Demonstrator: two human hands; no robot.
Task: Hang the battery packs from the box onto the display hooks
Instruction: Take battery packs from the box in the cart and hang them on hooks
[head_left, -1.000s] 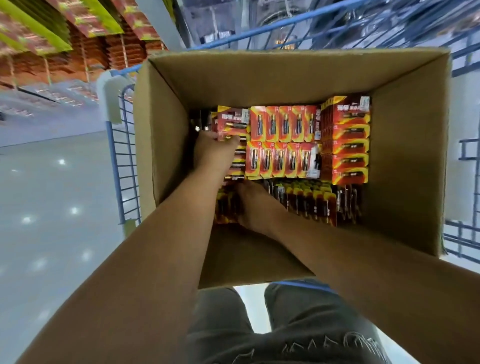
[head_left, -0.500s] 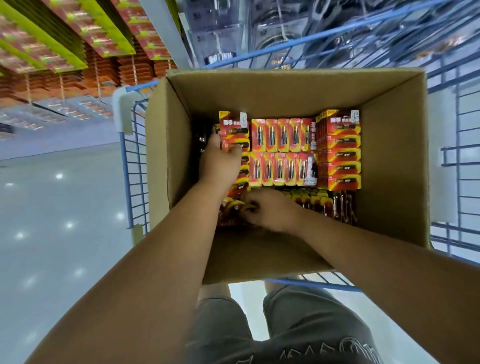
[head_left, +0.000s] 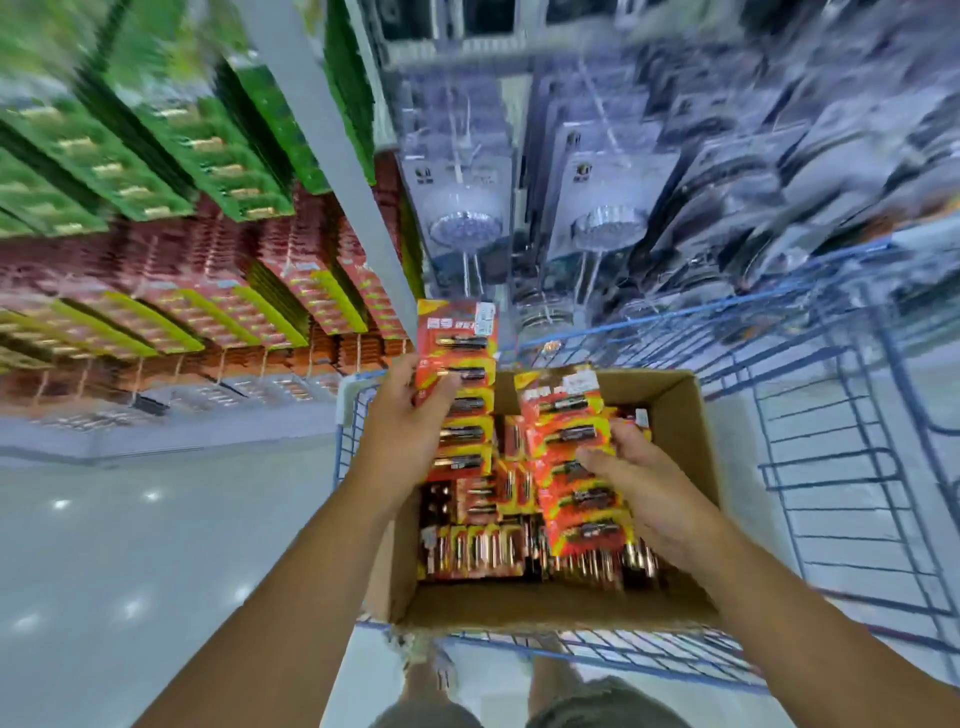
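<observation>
- both hands are gripping stacks of battery packs: the left hand (head_left: 410, 415) is curled round a fanned strip of red and yellow packs (head_left: 460, 395) at centre frame, thumb across their face, and the right hand (head_left: 641, 480) clasps a second strip (head_left: 576, 467) just right of centre, fingers wrapped on its right edge.
- left strip is lifted clear above the far rim of the cardboard box (head_left: 691, 415); the right strip hangs over the box's middle, its lower end near the packs that remain inside.
- task looks barely begun for these two stacks: none of the held packs is on a hook, and plenty more packs (head_left: 470, 551) lie in the lower part of the box.
- display hooks (head_left: 291, 306) in the upper left of the frame already carry red and green packs; blur hides any free hook.
- both forearms reach up from the lower corners, converging over the box, which sits in a blue wire cart (head_left: 852, 467); the left hand is held higher and further up the frame than the right.
</observation>
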